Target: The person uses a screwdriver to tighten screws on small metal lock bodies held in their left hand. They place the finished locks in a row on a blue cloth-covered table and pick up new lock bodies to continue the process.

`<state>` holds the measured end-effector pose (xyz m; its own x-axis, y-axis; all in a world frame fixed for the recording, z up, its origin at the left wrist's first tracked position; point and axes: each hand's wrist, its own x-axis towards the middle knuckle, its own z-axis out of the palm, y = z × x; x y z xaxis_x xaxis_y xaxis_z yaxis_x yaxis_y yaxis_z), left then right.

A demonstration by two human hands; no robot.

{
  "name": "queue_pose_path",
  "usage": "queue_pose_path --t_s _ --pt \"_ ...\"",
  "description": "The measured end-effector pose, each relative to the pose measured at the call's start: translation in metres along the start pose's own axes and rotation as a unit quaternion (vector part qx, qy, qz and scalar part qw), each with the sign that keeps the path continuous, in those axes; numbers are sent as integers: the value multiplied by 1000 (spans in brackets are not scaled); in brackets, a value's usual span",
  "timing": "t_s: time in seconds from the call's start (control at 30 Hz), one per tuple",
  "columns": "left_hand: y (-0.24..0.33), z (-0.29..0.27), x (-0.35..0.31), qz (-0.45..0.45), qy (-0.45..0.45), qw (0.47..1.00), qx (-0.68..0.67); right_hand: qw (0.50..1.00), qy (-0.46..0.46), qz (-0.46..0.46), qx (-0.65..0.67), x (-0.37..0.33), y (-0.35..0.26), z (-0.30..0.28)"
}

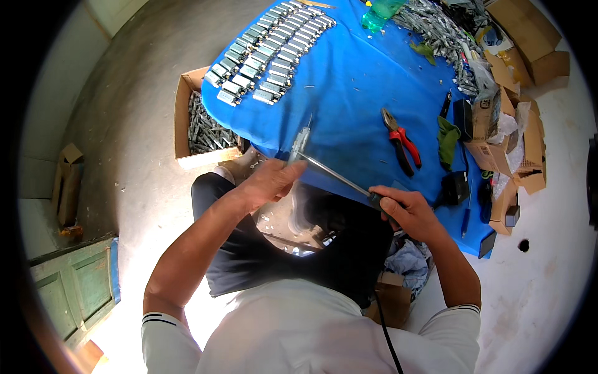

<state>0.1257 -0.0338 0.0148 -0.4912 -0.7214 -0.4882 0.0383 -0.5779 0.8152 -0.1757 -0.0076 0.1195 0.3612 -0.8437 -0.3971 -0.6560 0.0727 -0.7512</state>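
My left hand (269,183) grips a small silvery metal piece (299,142), with a thin pin-like end pointing away from me. My right hand (408,212) is closed around the dark handle of a screwdriver (339,177). Its long steel shaft runs leftward, and the tip meets the metal piece just above my left fingers. Whether the tip sits in a slot or a screw cannot be made out. Both hands are over the near edge of the blue-covered table (349,118), above my lap. Pliers (402,142) with red and black handles lie right of the metal piece.
Rows of similar metal pieces (266,65) cover the table's far left. A heap of grey metal parts (430,34) lies far right, near a green bottle (380,14). Cardboard boxes (489,146) line the right edge. On the floor at left, an open carton (182,121) holds metal strips.
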Motion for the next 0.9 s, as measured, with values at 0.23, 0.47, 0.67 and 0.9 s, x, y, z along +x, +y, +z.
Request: queue_pose_path --t_s 0.23,0.47,0.67,0.9 --pt "-6 1 3 -24 -51 996 -64 870 114 -267 -399 5 -3 -15" --pt "0 4 5 -59 -46 997 -27 844 66 -293 -444 10 -17 -33" --pt "10 8 11 -57 -17 998 1 867 53 -282 -407 17 -13 -34" --pt "14 1 14 -70 -52 996 7 903 1 -211 -373 16 -32 -39"
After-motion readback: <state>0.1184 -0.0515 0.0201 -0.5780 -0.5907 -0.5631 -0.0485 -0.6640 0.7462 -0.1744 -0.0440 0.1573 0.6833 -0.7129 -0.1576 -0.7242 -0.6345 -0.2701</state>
